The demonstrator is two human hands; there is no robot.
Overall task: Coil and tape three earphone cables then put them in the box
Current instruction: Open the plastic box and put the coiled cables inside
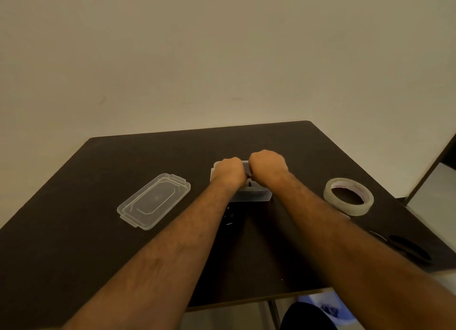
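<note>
Here, both hands, left hand [229, 173] and right hand [269, 167], reach curled into the clear box [261, 196] mid-surface, apparently lodging a dark earphone cable [249, 183], their grip hidden; next likely the lid [154, 201] at left, tape roll [348, 196] at right.

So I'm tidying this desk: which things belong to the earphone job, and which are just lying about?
Job:
box, under both hands (left, right)
dark cable between hands
lid
tape roll

Lying about:
dark object near right edge, unclear what
</note>
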